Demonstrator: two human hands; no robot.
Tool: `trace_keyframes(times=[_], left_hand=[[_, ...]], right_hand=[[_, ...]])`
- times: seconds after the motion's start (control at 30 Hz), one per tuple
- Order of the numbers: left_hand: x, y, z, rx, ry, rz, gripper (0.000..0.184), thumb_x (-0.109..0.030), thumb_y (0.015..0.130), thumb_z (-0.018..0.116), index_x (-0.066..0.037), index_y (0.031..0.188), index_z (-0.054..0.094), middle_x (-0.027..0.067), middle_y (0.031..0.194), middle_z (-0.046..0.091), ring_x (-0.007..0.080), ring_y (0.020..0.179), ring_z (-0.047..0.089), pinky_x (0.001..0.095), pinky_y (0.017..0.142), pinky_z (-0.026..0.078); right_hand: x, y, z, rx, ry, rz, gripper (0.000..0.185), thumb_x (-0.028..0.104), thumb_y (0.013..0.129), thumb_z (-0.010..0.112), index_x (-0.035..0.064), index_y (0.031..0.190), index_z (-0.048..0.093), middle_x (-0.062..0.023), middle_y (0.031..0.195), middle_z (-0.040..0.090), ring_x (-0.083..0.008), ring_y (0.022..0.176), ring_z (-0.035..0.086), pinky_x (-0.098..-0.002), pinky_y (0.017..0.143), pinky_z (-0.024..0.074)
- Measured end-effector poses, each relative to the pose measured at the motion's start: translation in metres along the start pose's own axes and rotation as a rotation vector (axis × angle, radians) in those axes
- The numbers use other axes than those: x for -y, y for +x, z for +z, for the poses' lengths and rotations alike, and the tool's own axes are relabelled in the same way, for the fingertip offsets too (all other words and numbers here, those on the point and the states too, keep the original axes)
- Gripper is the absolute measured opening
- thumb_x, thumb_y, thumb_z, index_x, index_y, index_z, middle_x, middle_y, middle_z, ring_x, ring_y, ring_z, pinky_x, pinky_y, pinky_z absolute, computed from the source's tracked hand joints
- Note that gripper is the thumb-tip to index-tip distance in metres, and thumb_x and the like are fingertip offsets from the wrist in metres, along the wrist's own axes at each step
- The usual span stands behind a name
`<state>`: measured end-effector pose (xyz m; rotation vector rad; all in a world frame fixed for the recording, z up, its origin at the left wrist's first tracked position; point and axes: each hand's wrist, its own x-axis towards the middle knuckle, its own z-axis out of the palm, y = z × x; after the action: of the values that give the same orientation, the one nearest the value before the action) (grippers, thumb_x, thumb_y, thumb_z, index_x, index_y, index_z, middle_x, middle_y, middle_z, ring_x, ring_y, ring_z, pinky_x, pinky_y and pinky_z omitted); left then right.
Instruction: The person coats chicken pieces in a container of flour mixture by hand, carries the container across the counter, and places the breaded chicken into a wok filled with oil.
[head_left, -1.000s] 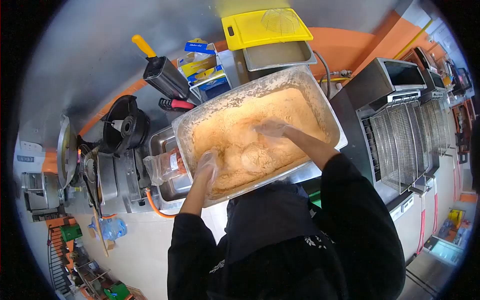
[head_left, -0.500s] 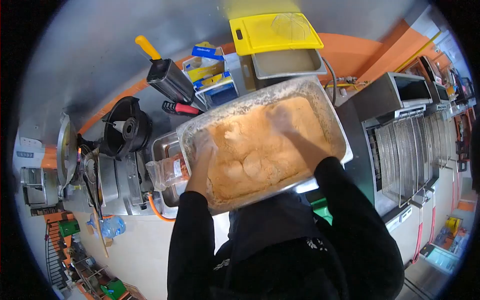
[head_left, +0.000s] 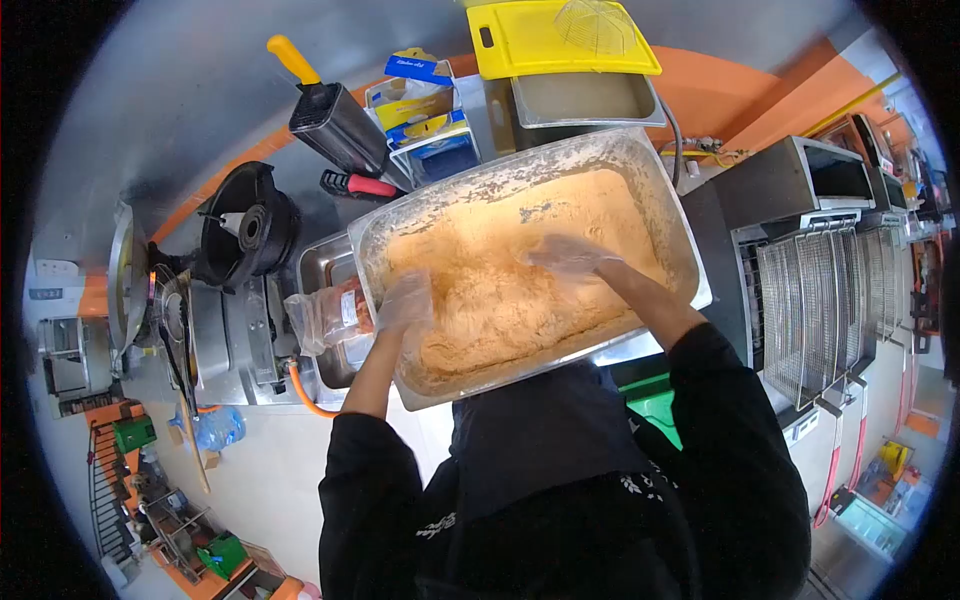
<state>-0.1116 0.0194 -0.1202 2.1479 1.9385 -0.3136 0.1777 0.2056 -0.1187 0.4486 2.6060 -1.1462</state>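
Observation:
A large metal pan (head_left: 672,215) lies across the counter in front of me, its walls dusted with flour. Orange-tinted breading flour (head_left: 500,315) fills the bottom, heaped and uneven. Inside the left end of the pan is my left hand (head_left: 405,302), in a clear plastic glove, fingers extended at the flour. My right hand (head_left: 572,257), also gloved, reaches over the middle with its fingers stretched leftward, low over the flour. Both hands look open, with nothing held in them. Whether any pieces lie under the flour, I cannot tell.
A plastic bag with reddish contents (head_left: 335,315) rests in a smaller steel pan (head_left: 318,262) at left. Behind stand a knife block (head_left: 340,125), boxes (head_left: 430,120) and a yellow cutting board (head_left: 520,45). Wire fryer baskets (head_left: 810,300) are at right.
My right hand has moved down toward me, and my left hand shifted slightly lower. The rounded lumps in the flour no longer show; the flour surface is stirred differently.

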Motion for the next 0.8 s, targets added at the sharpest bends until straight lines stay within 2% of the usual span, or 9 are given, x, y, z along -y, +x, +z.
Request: trace_keyframes(times=[0.1, 0.17, 0.2, 0.27, 0.4, 0.47, 0.67, 0.77, 0.8], left_hand=[[-0.044, 0.022, -0.011, 0.414, -0.248, -0.275, 0.027, -0.028, 0.087, 0.046, -0.005, 0.097, 0.058, 0.0103, 0.093, 0.060, 0.0226, 0.083, 0.055, 0.0319, 0.070, 0.045], [-0.064, 0.030, -0.004, 0.378, -0.744, -0.654, 0.026, -0.026, 0.087, 0.045, -0.005, 0.095, 0.058, 0.0100, 0.091, 0.060, 0.0212, 0.081, 0.056, 0.0301, 0.069, 0.045], [-0.065, 0.033, 0.001, 0.277, -1.069, -0.875, 0.026, -0.025, 0.087, 0.044, -0.005, 0.096, 0.058, 0.0102, 0.092, 0.060, 0.0212, 0.082, 0.056, 0.0296, 0.070, 0.046], [-0.072, 0.006, -0.065, 0.186, -1.391, -0.824, 0.025, -0.023, 0.086, 0.044, -0.005, 0.098, 0.057, 0.0100, 0.090, 0.059, 0.0201, 0.083, 0.056, 0.0299, 0.070, 0.046], [-0.040, -0.023, -0.035, 0.095, -0.510, -0.279, 0.024, -0.021, 0.085, 0.044, -0.006, 0.099, 0.056, 0.0085, 0.087, 0.058, 0.0192, 0.082, 0.056, 0.0299, 0.069, 0.045], [-0.040, -0.030, 0.005, 0.155, -0.327, -0.196, 0.024, -0.021, 0.086, 0.043, -0.006, 0.099, 0.057, 0.0083, 0.087, 0.058, 0.0190, 0.081, 0.056, 0.0298, 0.069, 0.045], [-0.081, -0.010, 0.005, 0.054, -1.563, -0.777, 0.024, -0.020, 0.088, 0.042, -0.006, 0.099, 0.057, 0.0079, 0.086, 0.058, 0.0184, 0.080, 0.056, 0.0294, 0.070, 0.045], [-0.070, -0.019, -0.019, -0.100, -1.410, -0.636, 0.023, -0.020, 0.089, 0.041, -0.006, 0.099, 0.057, 0.0077, 0.086, 0.059, 0.0182, 0.080, 0.055, 0.0293, 0.070, 0.045], [-0.059, -0.025, -0.016, -0.099, -1.125, -0.492, 0.023, -0.019, 0.089, 0.041, -0.006, 0.099, 0.057, 0.0076, 0.086, 0.059, 0.0181, 0.080, 0.055, 0.0292, 0.070, 0.045]], right_hand=[[0.060, -0.019, -0.011, -0.134, 0.339, 0.169, 0.049, 0.039, 0.094, 0.036, 0.0023, 0.125, 0.046, -0.0139, 0.121, 0.053, -0.0251, 0.110, 0.050, -0.0357, 0.101, 0.0341], [0.074, 0.014, 0.014, -0.234, 0.384, -0.134, 0.049, 0.040, 0.095, 0.035, 0.0019, 0.123, 0.049, -0.0150, 0.123, 0.051, -0.0255, 0.113, 0.048, -0.0365, 0.103, 0.0314], [0.077, 0.013, 0.010, -0.196, 0.439, -0.034, 0.051, 0.042, 0.094, 0.033, 0.0032, 0.126, 0.046, -0.0145, 0.128, 0.046, -0.0249, 0.117, 0.045, -0.0356, 0.104, 0.0294], [0.105, -0.012, -0.020, -0.168, 0.426, 0.031, 0.055, 0.044, 0.094, 0.031, 0.0045, 0.129, 0.042, -0.0148, 0.134, 0.041, -0.0234, 0.122, 0.041, -0.0340, 0.106, 0.0269], [0.072, -0.057, -0.043, 0.031, 0.196, 0.156, 0.055, 0.043, 0.095, 0.029, 0.0037, 0.132, 0.039, -0.0154, 0.137, 0.038, -0.0231, 0.124, 0.038, -0.0337, 0.106, 0.0251], [0.055, -0.068, -0.023, 0.156, 0.189, 0.219, 0.055, 0.042, 0.095, 0.028, 0.0032, 0.133, 0.037, -0.0153, 0.137, 0.037, -0.0235, 0.125, 0.036, -0.0339, 0.107, 0.0243], [0.097, -0.031, 0.015, -0.114, 0.580, 0.244, 0.055, 0.039, 0.096, 0.026, 0.0015, 0.136, 0.031, -0.0149, 0.139, 0.035, -0.0246, 0.127, 0.033, -0.0345, 0.107, 0.0217], [0.101, -0.035, -0.018, -0.265, 0.656, 0.269, 0.053, 0.036, 0.097, 0.025, 0.0012, 0.137, 0.029, -0.0142, 0.140, 0.034, -0.0243, 0.129, 0.031, -0.0344, 0.108, 0.0200], [0.086, -0.044, -0.022, -0.262, 0.258, 0.116, 0.051, 0.034, 0.097, 0.025, 0.0019, 0.137, 0.028, -0.0131, 0.142, 0.031, -0.0230, 0.132, 0.027, -0.0339, 0.109, 0.0177]])
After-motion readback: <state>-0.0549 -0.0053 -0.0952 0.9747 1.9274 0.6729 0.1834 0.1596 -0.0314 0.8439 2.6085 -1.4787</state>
